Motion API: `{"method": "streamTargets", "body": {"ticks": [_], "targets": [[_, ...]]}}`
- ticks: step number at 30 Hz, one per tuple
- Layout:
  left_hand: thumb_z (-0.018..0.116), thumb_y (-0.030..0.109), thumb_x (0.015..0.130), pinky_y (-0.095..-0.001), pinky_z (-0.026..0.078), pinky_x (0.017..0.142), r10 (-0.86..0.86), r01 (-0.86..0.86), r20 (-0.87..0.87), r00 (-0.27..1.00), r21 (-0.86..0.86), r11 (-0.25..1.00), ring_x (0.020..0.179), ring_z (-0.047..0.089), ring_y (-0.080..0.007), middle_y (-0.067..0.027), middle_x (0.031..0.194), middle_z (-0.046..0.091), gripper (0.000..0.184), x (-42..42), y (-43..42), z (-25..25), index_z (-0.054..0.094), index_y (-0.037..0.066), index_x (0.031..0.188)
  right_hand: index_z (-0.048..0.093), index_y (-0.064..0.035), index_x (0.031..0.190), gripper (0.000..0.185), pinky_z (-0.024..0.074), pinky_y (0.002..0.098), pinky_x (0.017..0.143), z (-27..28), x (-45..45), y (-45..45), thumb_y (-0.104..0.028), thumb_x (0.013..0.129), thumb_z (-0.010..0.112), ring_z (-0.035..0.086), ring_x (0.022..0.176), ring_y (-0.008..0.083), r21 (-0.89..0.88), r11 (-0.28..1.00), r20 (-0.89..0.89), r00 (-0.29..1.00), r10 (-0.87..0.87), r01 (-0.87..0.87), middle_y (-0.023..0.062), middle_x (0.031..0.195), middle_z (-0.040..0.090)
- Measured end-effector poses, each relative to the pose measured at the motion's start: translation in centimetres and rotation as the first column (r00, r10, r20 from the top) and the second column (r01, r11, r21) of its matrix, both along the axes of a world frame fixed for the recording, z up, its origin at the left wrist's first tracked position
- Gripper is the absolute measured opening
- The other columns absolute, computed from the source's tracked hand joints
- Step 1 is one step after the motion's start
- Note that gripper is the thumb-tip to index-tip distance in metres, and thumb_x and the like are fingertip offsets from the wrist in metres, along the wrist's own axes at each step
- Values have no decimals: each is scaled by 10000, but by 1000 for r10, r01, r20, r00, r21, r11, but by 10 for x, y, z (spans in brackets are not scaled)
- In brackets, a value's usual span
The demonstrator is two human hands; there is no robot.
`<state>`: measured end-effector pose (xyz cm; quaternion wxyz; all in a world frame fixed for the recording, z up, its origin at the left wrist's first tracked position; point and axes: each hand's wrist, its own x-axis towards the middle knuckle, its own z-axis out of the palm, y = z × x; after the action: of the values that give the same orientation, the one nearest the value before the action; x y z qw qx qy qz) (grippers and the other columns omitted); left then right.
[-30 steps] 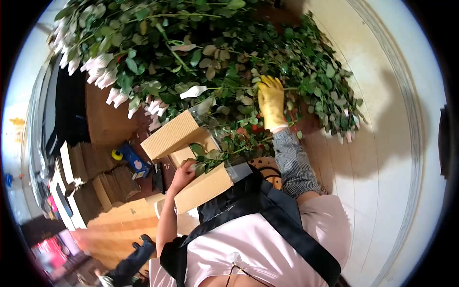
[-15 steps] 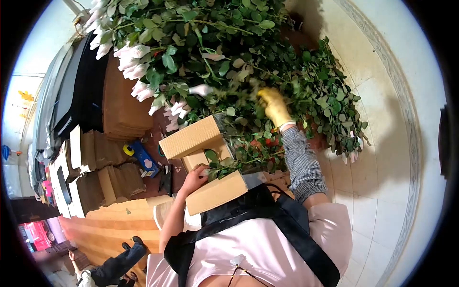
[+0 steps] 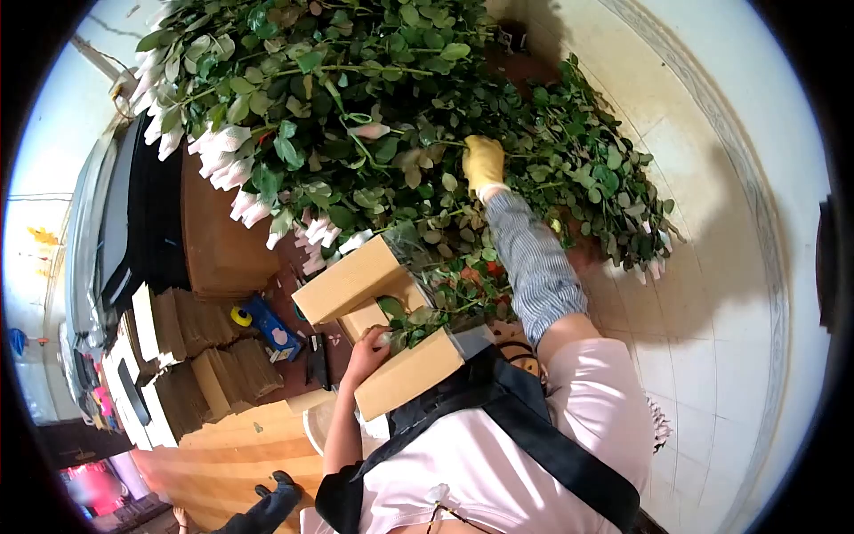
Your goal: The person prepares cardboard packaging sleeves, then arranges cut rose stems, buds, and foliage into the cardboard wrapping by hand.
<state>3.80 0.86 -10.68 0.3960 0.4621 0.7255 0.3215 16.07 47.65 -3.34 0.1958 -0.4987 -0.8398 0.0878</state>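
My left hand is bare and curled at the open side of a folded cardboard wrap. Its fingers close around the pale, net-covered head of a rose, whose leafy stem lies inside the wrap. My right hand, in a yellow glove with a checked sleeve above it, reaches into the big pile of roses. The gloved fingers are closed around a rose stem there; the leaves hide part of the grip. Many pile roses have white foam nets over their heads.
Stacks of folded cardboard stand at the left, by a blue box and a black stapler-like tool. More roses lie at the right along the tiled wall. Another person's legs show at the lower left.
My right hand, blurred before, is now sharp and has moved up and left in the pile. My left hand stays at the wrap. The whole view has shifted slightly.
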Motion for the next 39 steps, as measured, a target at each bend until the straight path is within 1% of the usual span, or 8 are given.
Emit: {"method": "streamTargets", "body": {"ticks": [3,11,15,18,23,29,34,39], "targets": [[662,64,852,-394,516,927,33,-33,8,999,-30,999,1072,627,-366,-171,1194,604,382,1,2,4,629,79,1232,667,-41,948,137,382,491,1115,33,19,-29,10,821,659,633,1029,275,359,914,-442,897,-9,187,135,983,683],[668,84,850,-404,520,924,21,-21,-26,999,-15,1000,1074,627,-389,-180,1203,608,380,0,3,-2,628,75,1228,654,-152,1235,483,319,469,1182,-12,10,-107,80,828,537,590,1220,268,261,926,-142,938,318,-274,83,1269,662],[670,90,848,-401,521,915,32,-32,-10,999,-7,999,1060,630,-388,-181,1189,611,379,-2,1,-6,628,76,1225,630,-162,1294,501,369,443,1133,-81,7,-113,11,827,578,521,1304,289,88,900,103,903,418,-427,132,1345,611],[662,100,852,-400,523,905,29,-29,-30,999,-13,999,1042,638,-384,-184,1189,611,379,0,2,-2,631,83,1229,601,-131,1309,413,489,445,991,-41,12,-100,-152,897,614,632,1081,358,-364,877,-197,946,256,-313,163,1177,680],[663,125,866,-406,523,905,31,-32,-50,998,-13,999,1063,630,-382,-182,1203,607,369,-1,2,-5,632,81,1231,610,-71,1261,381,506,479,852,35,-42,-37,-102,881,632,642,917,364,270,898,-441,784,437,-348,189,966,687],[672,117,867,-402,523,917,44,-45,-20,999,-19,999,1092,621,-376,-174,1202,610,376,1,3,-1,628,82,1239,614,-84,1286,463,468,431,985,0,-113,39,-51,828,550,636,1058,363,314,858,96,912,398,-407,200,1098,688],[685,113,866,-389,541,891,66,-66,7,998,-41,997,1035,644,-379,-181,1179,615,375,3,5,2,631,75,1236,720,-102,809,104,548,415,702,37,-103,17,-149,743,655,702,794,321,129,888,385,848,365,-441,125,811,720],[684,112,869,-390,540,890,53,-53,-1,999,-14,999,1041,646,-375,-182,1181,614,368,1,6,12,634,80,1232,712,-121,926,153,508,411,716,15,-99,-21,-136,800,627,675,733,270,400,861,224,945,240,-314,93,730,684]]}}
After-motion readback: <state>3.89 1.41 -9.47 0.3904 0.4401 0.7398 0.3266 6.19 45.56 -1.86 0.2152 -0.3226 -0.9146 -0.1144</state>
